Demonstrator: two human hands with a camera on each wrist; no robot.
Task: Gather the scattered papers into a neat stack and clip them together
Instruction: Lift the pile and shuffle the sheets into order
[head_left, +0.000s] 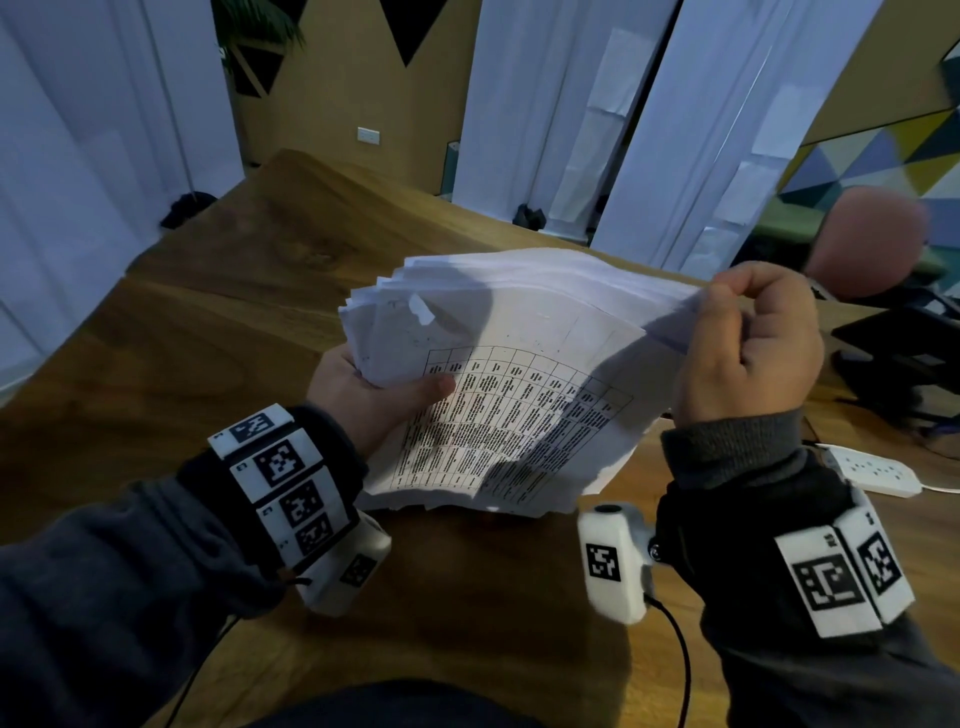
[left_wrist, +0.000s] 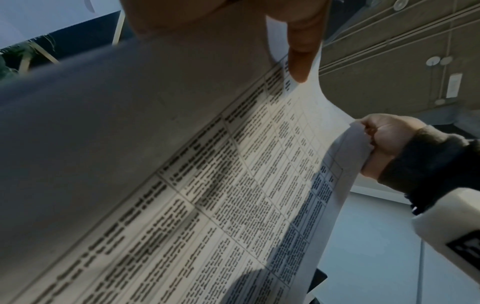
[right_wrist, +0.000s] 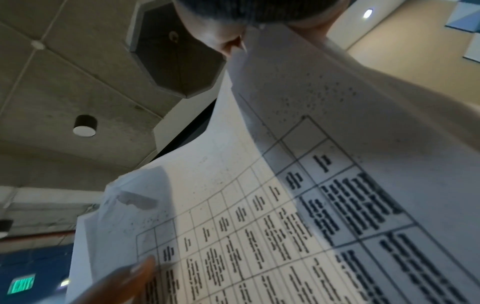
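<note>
From the head view I see a thick stack of papers held above the wooden surface, its lower edge close to the wood, though I cannot tell whether it touches. The sheets are uneven at the upper left, fanned and slightly dog-eared, and the top page carries a printed table. My left hand grips the stack's left edge, thumb on top of the table page. My right hand pinches the upper right corner, fingers curled around the lifted sheets. A white power strip lies on the surface to the right.

The left wrist view adds the thumb pressed flat on the table's edge, and the right hand bunching the far corner.

The right wrist view shows the page bending upward under the ceiling, with the left thumb's tip at the lower left.
</note>
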